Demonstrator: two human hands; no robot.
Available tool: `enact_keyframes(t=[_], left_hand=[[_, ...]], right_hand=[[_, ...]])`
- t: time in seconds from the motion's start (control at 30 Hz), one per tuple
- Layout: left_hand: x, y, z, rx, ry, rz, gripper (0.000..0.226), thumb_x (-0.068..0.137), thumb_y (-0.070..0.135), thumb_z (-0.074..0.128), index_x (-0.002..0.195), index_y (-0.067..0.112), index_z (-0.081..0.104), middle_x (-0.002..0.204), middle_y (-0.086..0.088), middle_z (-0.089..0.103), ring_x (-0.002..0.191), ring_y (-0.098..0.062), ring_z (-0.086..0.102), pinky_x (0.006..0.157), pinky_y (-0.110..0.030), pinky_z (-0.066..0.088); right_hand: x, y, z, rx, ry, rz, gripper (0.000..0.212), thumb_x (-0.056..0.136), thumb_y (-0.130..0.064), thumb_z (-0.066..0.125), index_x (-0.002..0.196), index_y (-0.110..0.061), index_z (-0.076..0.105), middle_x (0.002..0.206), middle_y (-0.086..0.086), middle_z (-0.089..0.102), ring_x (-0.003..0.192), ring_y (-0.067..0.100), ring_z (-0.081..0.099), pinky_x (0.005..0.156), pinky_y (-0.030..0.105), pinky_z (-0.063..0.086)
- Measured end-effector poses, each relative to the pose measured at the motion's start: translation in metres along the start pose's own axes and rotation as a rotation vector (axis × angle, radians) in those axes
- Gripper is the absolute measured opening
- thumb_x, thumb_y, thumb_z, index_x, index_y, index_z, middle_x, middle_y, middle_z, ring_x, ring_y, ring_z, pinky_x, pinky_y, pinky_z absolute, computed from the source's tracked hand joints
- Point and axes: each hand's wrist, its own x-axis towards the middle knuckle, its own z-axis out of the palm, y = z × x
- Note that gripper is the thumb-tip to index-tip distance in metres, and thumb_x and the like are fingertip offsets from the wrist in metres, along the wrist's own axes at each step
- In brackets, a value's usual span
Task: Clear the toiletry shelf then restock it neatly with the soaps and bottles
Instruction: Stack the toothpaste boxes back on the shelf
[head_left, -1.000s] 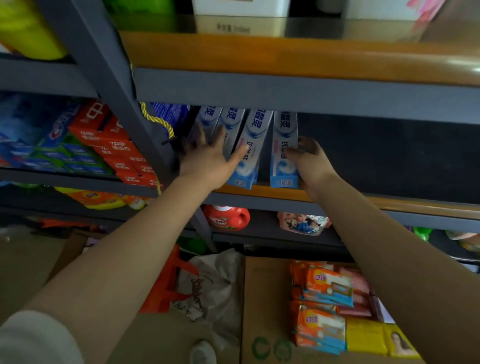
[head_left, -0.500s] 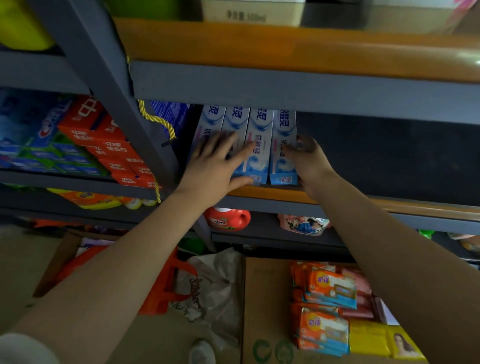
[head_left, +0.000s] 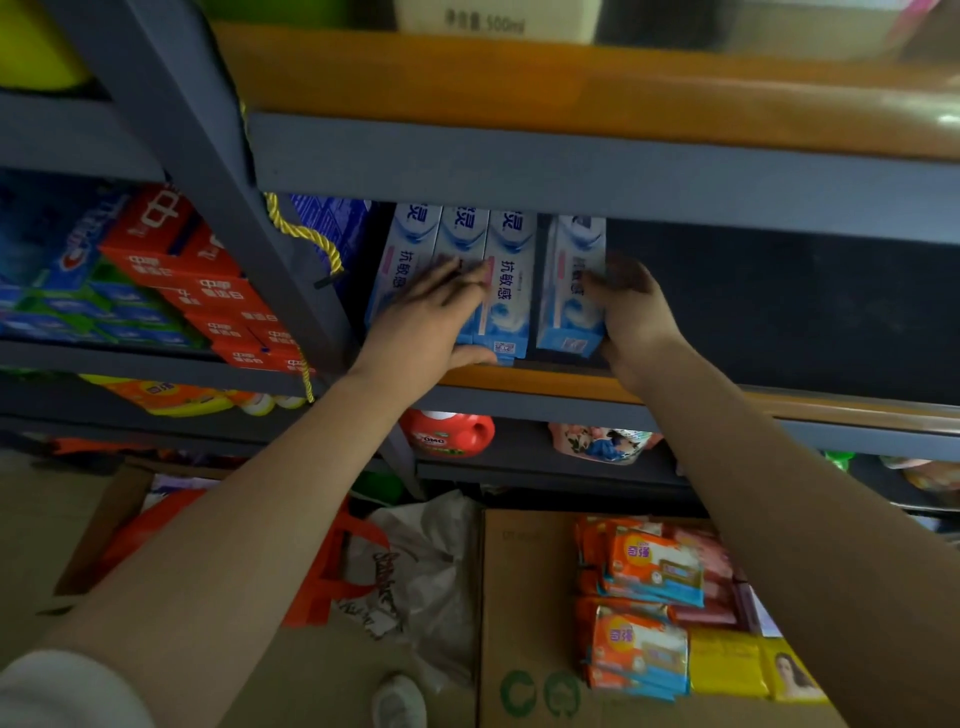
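Both arms extended forward; left hand (head_left: 434, 325) flat, fingers straight; right hand (head_left: 631, 314) fingers curled.

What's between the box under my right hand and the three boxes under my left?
In the head view, only a narrow dark gap: the right hand grips the rightmost toothpaste box; the left hand rests flat on the other three boxes.

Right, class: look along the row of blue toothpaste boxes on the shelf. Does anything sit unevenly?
Yes. The rightmost box, held by the right hand, stands apart from the other three boxes, with a dark gap between. The left hand lies flat on those three.
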Motion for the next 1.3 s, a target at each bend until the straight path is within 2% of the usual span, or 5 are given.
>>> enact_keyframes(t=[0.33,0.5,0.63,0.87,1.3], left_hand=[[-0.019,0.0,-0.011,-0.172,0.028,-0.101,0.08,0.081,0.041,0.064,0.145,0.012,0.025,0.152,-0.006,0.026,0.138,-0.023,0.026,0.109,-0.038,0.029],[-0.025,0.004,-0.017,-0.336,0.079,-0.159,0.08,0.083,0.03,0.066,0.147,0.012,0.02,0.15,-0.01,0.028,0.135,-0.025,0.031,0.108,-0.036,0.031],[-0.041,0.018,-0.028,-0.371,0.209,-0.134,0.071,0.087,0.017,0.063,0.145,0.005,0.024,0.148,-0.015,0.031,0.135,-0.027,0.032,0.108,-0.028,0.025],[-0.106,-0.018,-0.041,-0.044,0.308,0.134,0.026,0.086,0.016,0.046,0.096,0.008,0.069,0.084,-0.005,0.069,0.057,-0.022,0.063,0.042,-0.026,0.048],[-0.115,-0.055,-0.042,-0.134,0.259,0.115,0.03,0.085,0.021,0.042,0.089,0.008,0.069,0.07,-0.003,0.063,0.049,-0.02,0.055,0.038,-0.024,0.043]], right_hand=[[-0.023,-0.022,0.05,-0.015,-0.021,-0.064,0.009,0.093,-0.013,0.05,0.098,-0.02,0.054,0.109,0.009,0.063,0.098,0.024,0.063,0.091,0.045,0.051],[-0.019,-0.013,0.069,-0.707,0.069,-0.148,0.035,0.094,-0.03,0.044,0.125,-0.017,0.051,0.145,0.01,0.029,0.129,0.032,0.029,0.105,0.046,0.032],[-0.028,-0.005,0.075,-0.893,-0.007,-0.424,0.047,0.09,-0.037,0.044,0.132,-0.016,0.042,0.134,0.011,0.048,0.121,0.034,0.037,0.096,0.04,0.03],[-0.04,-0.001,0.087,-0.968,-0.246,-0.538,0.075,0.081,-0.05,0.063,0.143,-0.023,0.033,0.152,0.013,0.025,0.144,0.026,0.012,0.115,0.036,0.022],[-0.045,0.012,0.114,-1.426,-0.258,-0.82,0.079,0.086,-0.037,0.061,0.149,-0.013,0.019,0.157,0.003,0.013,0.136,0.031,0.029,0.108,0.045,0.033]])
